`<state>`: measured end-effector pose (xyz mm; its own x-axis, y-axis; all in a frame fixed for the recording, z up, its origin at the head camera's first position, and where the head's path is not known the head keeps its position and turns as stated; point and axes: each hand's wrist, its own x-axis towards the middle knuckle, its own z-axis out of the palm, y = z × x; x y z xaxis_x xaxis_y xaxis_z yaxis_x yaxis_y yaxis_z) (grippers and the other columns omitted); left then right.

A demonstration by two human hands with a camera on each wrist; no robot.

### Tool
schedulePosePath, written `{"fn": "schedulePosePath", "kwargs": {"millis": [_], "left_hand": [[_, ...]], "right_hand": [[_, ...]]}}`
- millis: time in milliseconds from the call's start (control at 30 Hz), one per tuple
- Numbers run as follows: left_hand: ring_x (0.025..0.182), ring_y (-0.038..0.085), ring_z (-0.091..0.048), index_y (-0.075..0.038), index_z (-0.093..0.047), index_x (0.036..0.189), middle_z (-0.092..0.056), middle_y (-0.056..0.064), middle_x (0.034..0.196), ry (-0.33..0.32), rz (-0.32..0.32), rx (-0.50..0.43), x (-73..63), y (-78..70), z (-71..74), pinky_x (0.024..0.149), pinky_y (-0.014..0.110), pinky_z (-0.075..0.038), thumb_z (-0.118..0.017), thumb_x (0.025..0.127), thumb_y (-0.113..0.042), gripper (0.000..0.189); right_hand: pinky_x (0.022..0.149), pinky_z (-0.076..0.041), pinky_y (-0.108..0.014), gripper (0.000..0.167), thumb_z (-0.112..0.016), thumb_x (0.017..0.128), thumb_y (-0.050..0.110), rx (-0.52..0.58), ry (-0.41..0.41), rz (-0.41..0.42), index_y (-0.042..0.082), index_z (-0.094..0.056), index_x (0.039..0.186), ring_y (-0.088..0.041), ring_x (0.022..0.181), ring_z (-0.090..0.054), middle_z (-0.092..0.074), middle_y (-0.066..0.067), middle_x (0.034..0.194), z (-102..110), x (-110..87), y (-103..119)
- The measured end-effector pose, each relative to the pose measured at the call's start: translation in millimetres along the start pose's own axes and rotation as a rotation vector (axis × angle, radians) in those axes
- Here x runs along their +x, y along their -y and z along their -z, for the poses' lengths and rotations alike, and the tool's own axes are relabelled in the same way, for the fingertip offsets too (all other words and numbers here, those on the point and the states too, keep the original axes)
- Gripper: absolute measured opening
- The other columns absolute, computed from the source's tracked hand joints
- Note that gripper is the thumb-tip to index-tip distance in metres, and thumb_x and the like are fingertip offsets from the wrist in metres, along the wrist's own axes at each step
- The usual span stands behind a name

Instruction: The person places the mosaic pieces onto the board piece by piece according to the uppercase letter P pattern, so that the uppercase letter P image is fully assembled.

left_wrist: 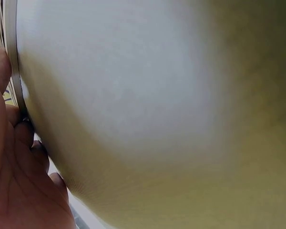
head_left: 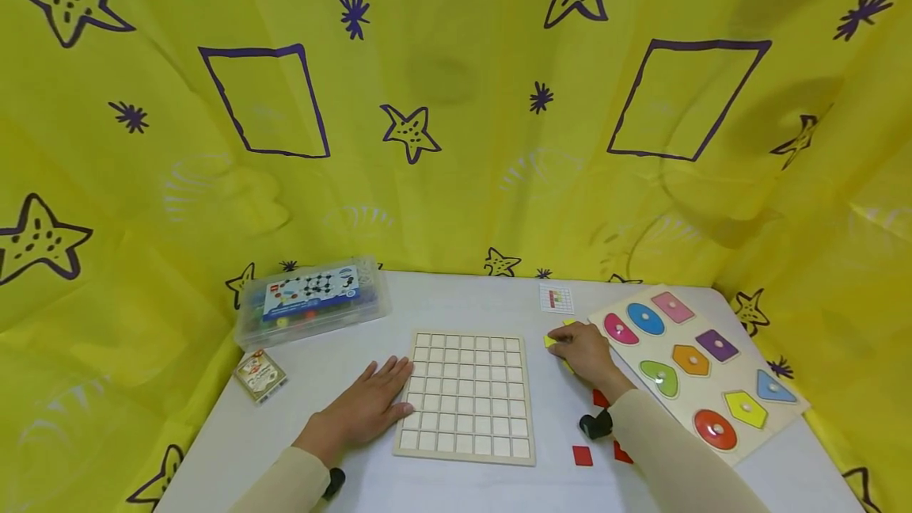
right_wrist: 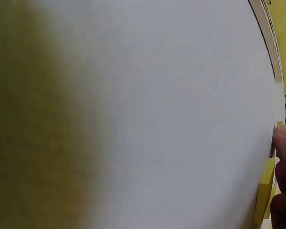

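A pale wooden grid board (head_left: 465, 407) with shallow square cells lies on the table, no tiles in it. My left hand (head_left: 366, 406) rests flat at its left edge, thumb and fingertips touching the frame. Right of the board, my right hand (head_left: 586, 353) pinches a yellow square tile (head_left: 549, 341) between thumb and fingertips. More yellow tiles lie around and partly under that hand; one yellow tile (right_wrist: 264, 193) shows beside the fingers in the right wrist view. Red square tiles (head_left: 583, 456) lie nearer me, some partly hidden by the right forearm.
A shape puzzle board (head_left: 687, 323) with knobbed pieces lies at the right. A small pattern card (head_left: 556, 299) is at the back. At the left stand a clear plastic case (head_left: 313, 301) and a small card box (head_left: 260, 376). Yellow curtain (head_left: 456, 204) surrounds the table.
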<state>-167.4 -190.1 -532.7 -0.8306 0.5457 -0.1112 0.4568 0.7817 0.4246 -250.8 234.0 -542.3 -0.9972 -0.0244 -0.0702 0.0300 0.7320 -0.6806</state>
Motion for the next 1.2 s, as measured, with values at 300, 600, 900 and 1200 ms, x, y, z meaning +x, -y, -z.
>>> {"fn": "schedulePosePath", "kwargs": {"millis": [300, 600, 900, 1200], "left_hand": [[0.162, 0.038, -0.022, -0.001, -0.029, 0.166, -0.029, 0.016, 0.173, 0.012, 0.014, 0.006, -0.3, 0.9, -0.4, 0.131, 0.063, -0.014, -0.050, 0.110, -0.048, 0.076], [0.162, 0.037, -0.022, -0.001, -0.029, 0.165, -0.028, 0.015, 0.173, 0.026, 0.028, 0.016, -1.4, -3.8, 3.7, 0.132, 0.061, -0.014, -0.051, 0.110, -0.045, 0.074], [0.161, 0.041, -0.022, 0.000, -0.029, 0.165, -0.029, 0.018, 0.172, 0.005, -0.002, -0.037, 0.7, -0.3, 1.4, 0.131, 0.065, -0.012, -0.054, 0.109, -0.043, 0.075], [0.161, 0.043, -0.021, 0.001, -0.030, 0.164, -0.029, 0.021, 0.172, -0.006, -0.026, -0.055, 2.8, 7.3, -3.5, 0.130, 0.067, -0.012, -0.053, 0.109, -0.046, 0.076]], "right_hand": [[0.097, -0.055, -0.043, 0.029, -0.073, 0.100, 0.017, 0.153, -0.014, 0.030, 0.010, -0.076, 0.128, -0.034, 0.115, -0.057, -0.068, -0.017, 0.130, 3, -6.4, 11], [0.072, -0.053, -0.016, 0.027, -0.075, 0.097, 0.008, 0.294, -0.119, 0.068, 0.006, -0.078, 0.124, -0.022, 0.100, -0.060, -0.074, -0.015, 0.117, -8, -17.0, 35], [0.070, -0.047, -0.017, 0.027, -0.079, 0.092, 0.004, 0.361, -0.149, 0.051, 0.004, -0.079, 0.119, -0.020, 0.093, -0.055, -0.075, -0.014, 0.110, -25, -27.2, 59], [0.069, -0.046, -0.023, 0.025, -0.079, 0.093, 0.007, 0.334, -0.103, 0.025, 0.008, -0.080, 0.118, -0.019, 0.089, -0.055, -0.074, -0.007, 0.105, -49, -28.8, 79]]}}
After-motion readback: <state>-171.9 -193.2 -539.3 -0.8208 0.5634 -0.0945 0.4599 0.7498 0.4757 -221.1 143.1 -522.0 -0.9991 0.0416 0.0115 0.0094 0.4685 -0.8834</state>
